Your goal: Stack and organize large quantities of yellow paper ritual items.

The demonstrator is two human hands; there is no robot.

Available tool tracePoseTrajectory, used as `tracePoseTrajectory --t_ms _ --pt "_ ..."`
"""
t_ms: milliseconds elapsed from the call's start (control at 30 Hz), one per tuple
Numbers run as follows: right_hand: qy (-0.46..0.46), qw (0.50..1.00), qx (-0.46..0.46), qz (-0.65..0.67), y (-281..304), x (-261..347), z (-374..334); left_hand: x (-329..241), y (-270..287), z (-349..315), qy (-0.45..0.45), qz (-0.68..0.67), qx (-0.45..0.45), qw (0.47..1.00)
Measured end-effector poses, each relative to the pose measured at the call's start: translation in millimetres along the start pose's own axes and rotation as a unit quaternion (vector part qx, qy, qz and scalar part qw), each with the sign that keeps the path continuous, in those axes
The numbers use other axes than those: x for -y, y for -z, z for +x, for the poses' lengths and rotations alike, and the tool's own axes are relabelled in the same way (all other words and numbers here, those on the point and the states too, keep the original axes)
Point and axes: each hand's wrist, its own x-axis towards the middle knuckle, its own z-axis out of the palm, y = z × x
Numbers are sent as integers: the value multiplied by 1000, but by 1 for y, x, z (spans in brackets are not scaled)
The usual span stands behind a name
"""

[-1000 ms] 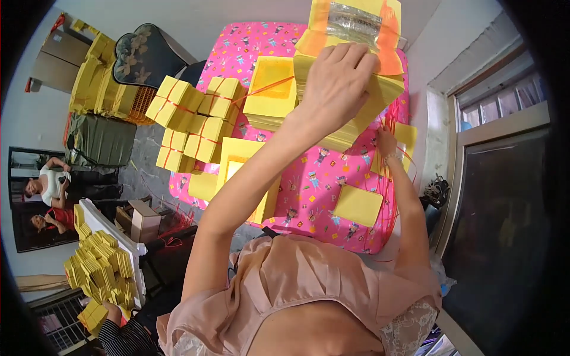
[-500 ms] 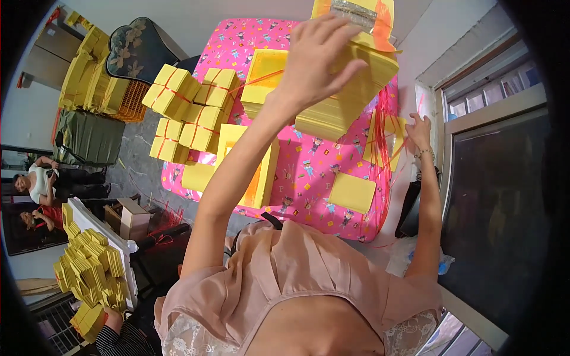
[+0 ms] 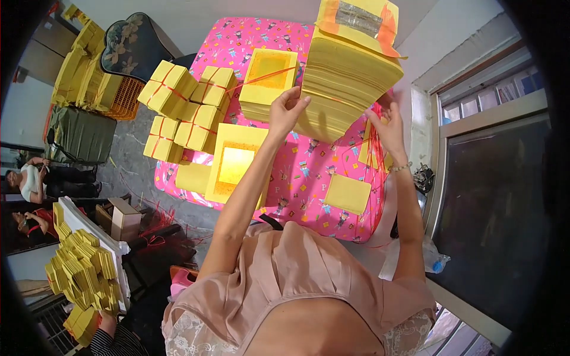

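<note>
Tall yellow stack (image 3: 350,77) stands between two hands

From where I stand, it's a thick block of yellow paper, its many edges showing as fine layers down the front. The top bears a silver patch (image 3: 359,19) flanked by orange. It sits toward the far right of a pink table cover (image 3: 297,190) printed with little figures.

The left hand (image 3: 287,113) is at the block's left edge, fingers half curled; I can't tell whether they pinch anything. The right hand (image 3: 389,132) is at its right, beside red strands (image 3: 372,145), fingers bent and thumb apart; I can't tell if it has hold of any.

Counting the table: one tall block, two piles with orange-framed tops (image 3: 236,165), four visible red-tied bundles (image 3: 169,86) and one flat packet (image 3: 348,194) nearer the person.
</note>
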Motion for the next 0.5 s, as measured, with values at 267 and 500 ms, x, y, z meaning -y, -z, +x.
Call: tracePoseTrajectory --t_ms 267,500 --pt "-23 999 -3 47 -21 -10 -2 -9 -12 10 -13 108 -78 991" --pt "-18 997 -54 51 -25 -21 4 -4 -6 16 -57 157 -72 983"
